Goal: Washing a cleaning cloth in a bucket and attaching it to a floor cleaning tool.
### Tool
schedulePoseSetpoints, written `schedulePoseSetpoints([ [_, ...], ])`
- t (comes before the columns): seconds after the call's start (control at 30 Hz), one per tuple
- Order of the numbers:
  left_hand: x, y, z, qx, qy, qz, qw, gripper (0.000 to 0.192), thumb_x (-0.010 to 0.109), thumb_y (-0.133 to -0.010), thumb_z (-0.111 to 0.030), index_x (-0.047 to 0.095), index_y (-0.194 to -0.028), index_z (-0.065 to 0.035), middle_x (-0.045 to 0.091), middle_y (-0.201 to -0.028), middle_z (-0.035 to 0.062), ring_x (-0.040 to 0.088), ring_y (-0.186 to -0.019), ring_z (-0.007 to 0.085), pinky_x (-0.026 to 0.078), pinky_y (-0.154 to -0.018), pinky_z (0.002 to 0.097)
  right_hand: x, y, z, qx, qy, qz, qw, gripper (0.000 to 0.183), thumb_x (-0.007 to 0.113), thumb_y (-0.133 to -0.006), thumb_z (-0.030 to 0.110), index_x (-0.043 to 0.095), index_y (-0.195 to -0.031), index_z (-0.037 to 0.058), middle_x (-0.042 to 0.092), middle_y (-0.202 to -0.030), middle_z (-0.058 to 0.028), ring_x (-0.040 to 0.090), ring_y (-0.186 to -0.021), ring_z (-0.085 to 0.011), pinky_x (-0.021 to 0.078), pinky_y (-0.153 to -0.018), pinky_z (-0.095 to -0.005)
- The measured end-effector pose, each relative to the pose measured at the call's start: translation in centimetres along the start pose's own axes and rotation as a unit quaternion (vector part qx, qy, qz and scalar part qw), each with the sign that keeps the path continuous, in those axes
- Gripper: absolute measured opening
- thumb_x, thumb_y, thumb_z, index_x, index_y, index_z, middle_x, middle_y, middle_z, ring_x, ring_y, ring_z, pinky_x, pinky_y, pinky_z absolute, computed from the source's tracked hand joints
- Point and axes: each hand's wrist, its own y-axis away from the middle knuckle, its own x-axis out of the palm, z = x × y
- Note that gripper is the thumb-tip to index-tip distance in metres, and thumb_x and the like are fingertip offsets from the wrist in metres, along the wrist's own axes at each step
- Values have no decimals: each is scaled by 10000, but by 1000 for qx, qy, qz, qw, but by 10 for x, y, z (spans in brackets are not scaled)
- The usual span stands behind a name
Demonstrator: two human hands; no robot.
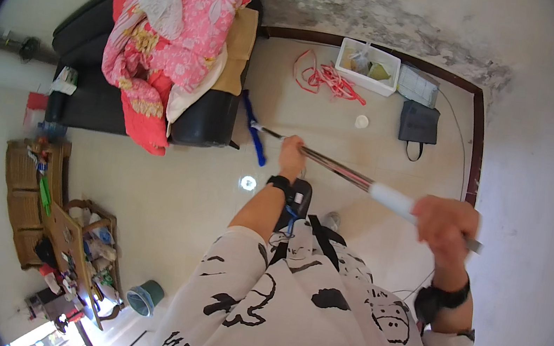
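A long mop handle [338,170] slants across the view from lower right to upper left. Its thin metal part is in the grip of my left hand [291,160]. Around the white sleeve [394,200] at the handle's near end, my right hand [444,224] is closed and slightly blurred. At the far end, a narrow blue mop head [254,128] lies against the tiled floor [190,187], just beside the end of a black sofa [210,120].
Pink floral bedding [198,18] is heaped on the sofa. Near the wall are a white foam box [369,82], tangled red-and-white strapping [335,83], a dark grey bag [419,123] and a small white disc [362,122]. A bin [145,297] stands by the cluttered wooden table [67,239].
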Motion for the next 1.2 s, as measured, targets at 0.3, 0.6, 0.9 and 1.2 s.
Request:
schedulePoseSetpoints([
  [0.3,-5,-151,15,38,-36,104,993,114,568,-687,-7,572,-768,-87,565,-846,115,519,-894,308,429,-776,378,8,-107,-59,31,20,-112,993,436,449,-896,258,377,-503,82,441,-452,-18,454,-435,-159,427,-599,-351],
  [0.6,39,-241,-35,178,-63,180,965,129,589,-656,-14,558,-759,-84,534,-795,127,528,-825,311,438,-699,395,4,-135,-71,-18,58,-289,955,324,386,-920,207,385,-608,116,419,-472,6,397,-437,-133,410,-655,-359],
  [0.9,-13,-140,-54,163,-67,350,920,105,572,-669,-77,540,-769,-76,557,-804,137,544,-796,327,443,-682,434,4,-137,-5,35,76,-451,889,362,281,-951,177,288,-590,144,301,-450,17,287,-408,-89,403,-583,-301],
  [1.2,-30,-90,-84,239,-104,536,803,83,555,-680,-119,568,-758,-93,598,-791,117,574,-794,335,447,-671,436,9,-53,44,5,82,-466,881,319,317,-954,191,320,-639,141,311,-467,13,299,-409,-91,415,-575,-303],
])
